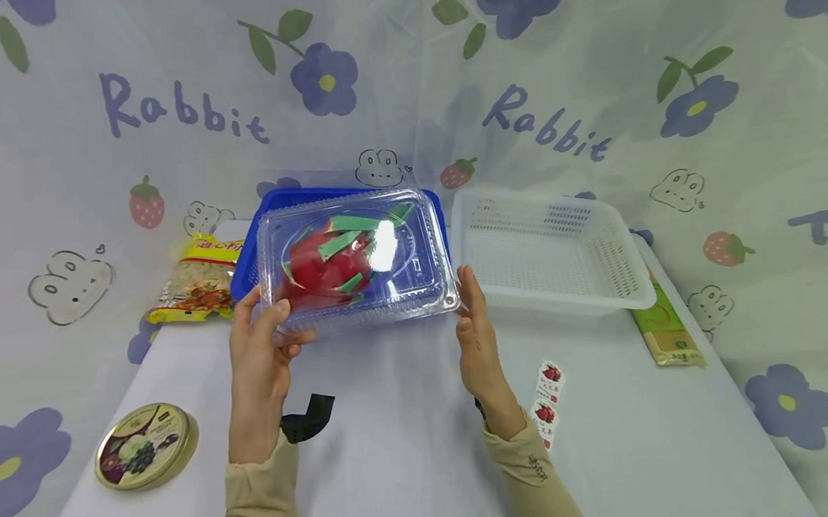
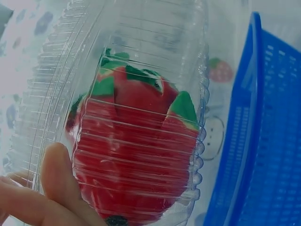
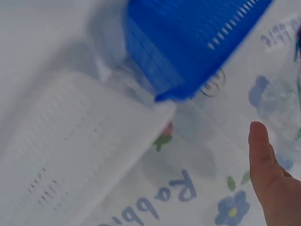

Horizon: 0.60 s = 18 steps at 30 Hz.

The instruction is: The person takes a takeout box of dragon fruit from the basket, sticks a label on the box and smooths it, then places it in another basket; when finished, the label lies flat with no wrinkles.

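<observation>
Gripping the clear box (image 1: 358,261) with the dragon fruit (image 1: 327,264) at its near-left corner, my left hand (image 1: 259,358) is lifting it while my right hand (image 1: 478,340) is pressing flat-fingered against its right end, above the white-clothed table (image 1: 395,460), in front of the blue basket (image 1: 273,207) and beside the white basket (image 1: 545,245).

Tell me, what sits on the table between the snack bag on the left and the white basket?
In the head view, the blue basket stands between the snack bag and the white basket, with the clear box of dragon fruit held in front of it.
</observation>
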Each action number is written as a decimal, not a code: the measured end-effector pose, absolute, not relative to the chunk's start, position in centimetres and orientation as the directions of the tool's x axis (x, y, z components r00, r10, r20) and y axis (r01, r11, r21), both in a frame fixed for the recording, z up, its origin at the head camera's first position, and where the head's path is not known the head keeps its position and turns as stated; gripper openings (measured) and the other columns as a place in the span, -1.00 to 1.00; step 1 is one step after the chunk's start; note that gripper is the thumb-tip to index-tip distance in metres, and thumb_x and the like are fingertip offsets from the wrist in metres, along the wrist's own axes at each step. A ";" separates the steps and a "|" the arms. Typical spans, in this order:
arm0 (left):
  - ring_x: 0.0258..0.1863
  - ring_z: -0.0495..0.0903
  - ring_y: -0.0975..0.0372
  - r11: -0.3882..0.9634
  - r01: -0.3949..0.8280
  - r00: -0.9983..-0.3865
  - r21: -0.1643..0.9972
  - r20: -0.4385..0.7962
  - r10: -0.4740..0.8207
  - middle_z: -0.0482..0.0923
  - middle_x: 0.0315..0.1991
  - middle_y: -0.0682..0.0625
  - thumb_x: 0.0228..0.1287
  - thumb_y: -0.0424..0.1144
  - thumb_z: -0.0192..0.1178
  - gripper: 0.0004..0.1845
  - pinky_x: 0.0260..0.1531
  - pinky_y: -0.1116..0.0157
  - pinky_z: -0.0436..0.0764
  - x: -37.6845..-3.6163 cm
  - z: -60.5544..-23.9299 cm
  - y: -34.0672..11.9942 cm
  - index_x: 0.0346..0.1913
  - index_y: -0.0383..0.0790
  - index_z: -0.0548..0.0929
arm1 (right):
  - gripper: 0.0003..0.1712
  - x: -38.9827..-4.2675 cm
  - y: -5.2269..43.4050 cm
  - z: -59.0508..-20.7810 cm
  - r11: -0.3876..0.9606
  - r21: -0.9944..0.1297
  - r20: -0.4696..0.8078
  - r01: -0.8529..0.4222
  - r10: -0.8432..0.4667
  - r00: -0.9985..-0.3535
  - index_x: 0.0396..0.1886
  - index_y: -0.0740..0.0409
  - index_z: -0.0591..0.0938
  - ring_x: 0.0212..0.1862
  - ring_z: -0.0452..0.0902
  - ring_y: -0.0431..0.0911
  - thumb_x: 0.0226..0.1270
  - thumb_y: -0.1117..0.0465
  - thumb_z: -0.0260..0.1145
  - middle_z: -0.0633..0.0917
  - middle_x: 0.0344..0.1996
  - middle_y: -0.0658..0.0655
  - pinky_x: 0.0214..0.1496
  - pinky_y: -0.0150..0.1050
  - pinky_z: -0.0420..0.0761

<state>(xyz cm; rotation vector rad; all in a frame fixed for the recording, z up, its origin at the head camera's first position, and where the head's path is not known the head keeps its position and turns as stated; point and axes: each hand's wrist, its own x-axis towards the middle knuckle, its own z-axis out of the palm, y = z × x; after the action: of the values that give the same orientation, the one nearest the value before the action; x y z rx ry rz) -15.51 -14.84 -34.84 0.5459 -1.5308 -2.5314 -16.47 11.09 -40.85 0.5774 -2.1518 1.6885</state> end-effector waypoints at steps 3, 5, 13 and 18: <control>-0.72 0.59 0.29 -0.480 -0.073 -0.946 0.874 -0.214 -0.245 0.48 0.03 0.05 0.39 -0.29 0.07 -0.65 -0.73 0.56 0.41 -14.4 -35.1 -14.2 0.17 0.02 0.32 | -0.04 -15.6 11.9 -40.0 0.142 -0.833 0.528 -0.534 -0.084 -0.845 0.56 0.10 -0.12 0.49 0.01 0.29 0.42 -0.43 -0.32 0.03 0.54 0.24 0.38 0.39 0.13; -0.72 0.60 0.29 -0.481 -0.071 -0.961 0.874 -0.190 -0.203 0.57 -0.07 0.11 0.40 -0.32 0.04 -0.66 -0.73 0.57 0.42 -13.7 -35.5 -13.7 0.17 0.01 0.32 | -0.03 -15.1 12.4 -39.6 0.117 -0.836 0.529 -0.536 -0.086 -0.844 0.56 0.10 -0.12 0.52 -0.07 0.25 0.41 -0.43 -0.30 0.00 0.55 0.21 0.46 0.29 0.06; -0.69 0.63 0.28 -0.355 -0.097 -0.989 0.930 -0.131 -0.073 0.62 -0.08 0.16 0.40 -0.39 0.02 -0.61 -0.71 0.54 0.43 -10.6 -38.2 -11.2 0.19 0.01 0.27 | -0.15 -11.7 15.0 -40.4 0.119 -0.852 0.508 -0.509 -0.047 -0.860 0.56 0.15 -0.09 0.57 -0.14 -0.16 0.52 -0.25 -0.19 -0.04 0.55 0.23 0.50 -0.46 0.01; -0.66 0.65 0.21 -0.224 -0.186 -0.980 0.957 -0.197 -0.029 0.51 0.12 0.07 0.37 -0.38 0.08 -0.53 -0.70 0.48 0.48 -8.6 -40.0 -10.5 0.26 -0.06 0.22 | -0.35 -8.8 15.9 -42.3 0.131 -0.896 0.424 -0.424 -0.032 -0.905 0.54 0.21 -0.01 0.51 -0.01 -0.25 0.57 0.12 -0.16 0.00 0.53 0.28 0.39 -0.51 0.22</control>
<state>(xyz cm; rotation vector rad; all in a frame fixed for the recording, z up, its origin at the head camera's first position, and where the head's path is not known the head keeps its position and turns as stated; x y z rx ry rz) -8.58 -10.50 -39.98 0.2805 -2.0162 -2.5236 -8.79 15.94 -42.30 0.4438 -2.1116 1.8378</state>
